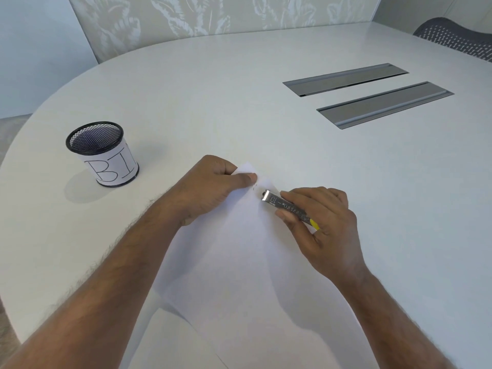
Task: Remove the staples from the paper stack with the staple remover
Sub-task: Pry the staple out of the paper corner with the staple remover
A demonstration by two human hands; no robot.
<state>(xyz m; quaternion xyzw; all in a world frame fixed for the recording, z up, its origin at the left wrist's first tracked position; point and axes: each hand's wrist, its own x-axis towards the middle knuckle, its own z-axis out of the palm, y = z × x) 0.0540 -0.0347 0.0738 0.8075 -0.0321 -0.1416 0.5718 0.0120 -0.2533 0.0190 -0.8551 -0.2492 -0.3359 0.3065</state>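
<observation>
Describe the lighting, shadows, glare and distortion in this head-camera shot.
Head view: soft, even light; the mesh cup throws a faint shadow toward the near left on the table; mild glare on the metal staple remover in the right hand; wide-angle bending curves the table edge; the white paper nearly blends into the table.

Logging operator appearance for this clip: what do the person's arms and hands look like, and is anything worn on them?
Both forearms are bare, with no sleeves in view. The left hand and right hand wear no gloves, and no rings, watch or bands show. Fine hair runs along both forearms.
</observation>
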